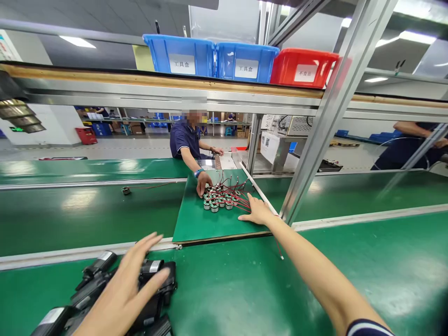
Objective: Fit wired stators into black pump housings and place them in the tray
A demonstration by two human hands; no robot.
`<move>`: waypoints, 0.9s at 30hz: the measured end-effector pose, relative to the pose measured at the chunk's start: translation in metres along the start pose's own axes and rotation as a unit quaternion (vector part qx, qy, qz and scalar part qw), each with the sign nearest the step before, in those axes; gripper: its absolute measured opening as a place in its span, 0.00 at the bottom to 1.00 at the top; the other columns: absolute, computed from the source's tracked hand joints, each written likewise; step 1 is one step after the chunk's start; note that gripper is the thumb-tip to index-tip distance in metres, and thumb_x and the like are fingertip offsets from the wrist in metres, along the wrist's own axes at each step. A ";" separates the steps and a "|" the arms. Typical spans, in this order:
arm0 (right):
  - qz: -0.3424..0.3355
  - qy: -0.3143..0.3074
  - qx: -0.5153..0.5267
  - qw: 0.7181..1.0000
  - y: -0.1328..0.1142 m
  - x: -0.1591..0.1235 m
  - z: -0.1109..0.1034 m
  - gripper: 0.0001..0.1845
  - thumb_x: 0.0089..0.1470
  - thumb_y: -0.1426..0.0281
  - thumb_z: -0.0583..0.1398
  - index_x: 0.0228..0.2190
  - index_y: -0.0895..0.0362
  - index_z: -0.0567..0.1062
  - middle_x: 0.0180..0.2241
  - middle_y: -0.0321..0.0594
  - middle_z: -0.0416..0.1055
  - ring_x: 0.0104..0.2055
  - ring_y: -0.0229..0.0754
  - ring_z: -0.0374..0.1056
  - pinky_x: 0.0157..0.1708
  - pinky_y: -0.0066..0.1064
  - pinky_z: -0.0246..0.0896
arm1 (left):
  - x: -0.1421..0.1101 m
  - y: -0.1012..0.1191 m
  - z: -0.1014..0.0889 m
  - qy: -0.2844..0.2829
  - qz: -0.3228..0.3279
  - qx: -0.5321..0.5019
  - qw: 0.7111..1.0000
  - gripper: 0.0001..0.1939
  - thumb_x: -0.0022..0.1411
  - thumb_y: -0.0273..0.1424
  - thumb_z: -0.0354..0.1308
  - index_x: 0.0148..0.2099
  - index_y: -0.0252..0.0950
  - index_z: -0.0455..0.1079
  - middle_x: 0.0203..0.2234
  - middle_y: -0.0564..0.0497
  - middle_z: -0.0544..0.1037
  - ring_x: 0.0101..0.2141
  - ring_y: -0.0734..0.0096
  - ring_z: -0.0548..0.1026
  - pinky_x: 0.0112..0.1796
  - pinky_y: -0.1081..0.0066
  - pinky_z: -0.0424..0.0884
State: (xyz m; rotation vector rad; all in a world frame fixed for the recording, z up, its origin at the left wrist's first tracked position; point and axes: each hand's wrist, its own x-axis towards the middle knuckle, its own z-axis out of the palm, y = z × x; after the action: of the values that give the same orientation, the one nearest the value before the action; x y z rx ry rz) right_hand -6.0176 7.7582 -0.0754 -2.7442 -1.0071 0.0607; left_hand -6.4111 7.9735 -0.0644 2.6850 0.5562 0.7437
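Observation:
My right hand (258, 211) reaches over a green board (199, 226), its fingers spread beside red wires. Those wires run from a cluster of small round motors (214, 206) standing on the board. A co-worker's hand (203, 183) touches the far left of the cluster. Low on the left, my left hand (131, 280) hovers with thumb and fingers apart, holding nothing. Beneath and around it lies a pile of black plastic housings (93, 288) with pale labels, partly hidden by the hand.
A single motor (126, 190) with a wire sits on the far green belt (154, 205). A metal post (315, 140) rises right of the board. Overhead, a shelf (210, 85) carries two blue bins (182, 53) and a red bin (304, 67). A co-worker (185, 140) is opposite.

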 end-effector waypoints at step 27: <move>-0.115 0.006 -0.055 0.992 -0.084 0.207 -0.010 0.48 0.62 0.37 0.39 0.57 0.59 0.75 0.72 0.46 0.43 0.75 0.59 0.27 0.70 0.55 0.21 | 0.300 0.017 0.199 -0.117 -0.006 -0.093 0.989 0.21 0.70 0.41 0.57 0.59 0.37 0.68 0.56 0.43 0.73 0.54 0.56 0.74 0.54 0.49 0.72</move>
State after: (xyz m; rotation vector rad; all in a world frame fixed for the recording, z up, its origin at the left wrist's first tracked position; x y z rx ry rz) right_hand -5.9119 7.9520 -0.0399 -2.6998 -1.3529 -0.0495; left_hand -6.0612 8.0546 -0.0940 2.5452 0.4223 0.4434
